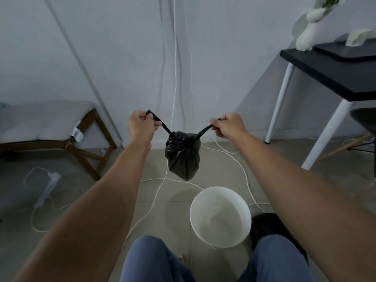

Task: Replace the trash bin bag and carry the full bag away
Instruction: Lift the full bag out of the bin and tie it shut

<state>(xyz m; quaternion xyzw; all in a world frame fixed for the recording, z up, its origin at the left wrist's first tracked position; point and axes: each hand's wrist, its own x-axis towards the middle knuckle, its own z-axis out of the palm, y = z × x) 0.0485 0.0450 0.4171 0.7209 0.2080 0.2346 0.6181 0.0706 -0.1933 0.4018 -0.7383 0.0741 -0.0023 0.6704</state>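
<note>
- So, the black bag is out of the bin and hangs in mid-air between both hands, over the floor just beyond the bin.
- The left grip is closed, pinching the left tie tail. The right grip pinches the right tie tail the same way.
- The tails are pulled out to opposite sides. My guess is that's to cinch the knot so nothing spills on the carry.
- The white bin sits on the floor by the knees, mouth up, with no liner showing, so the fresh bag isn't in yet.
- Count: one bag, two tails, one bin, two grips, both busy.
- There's a dark lump beside the bin. Spare bag? Can't tell.
</note>
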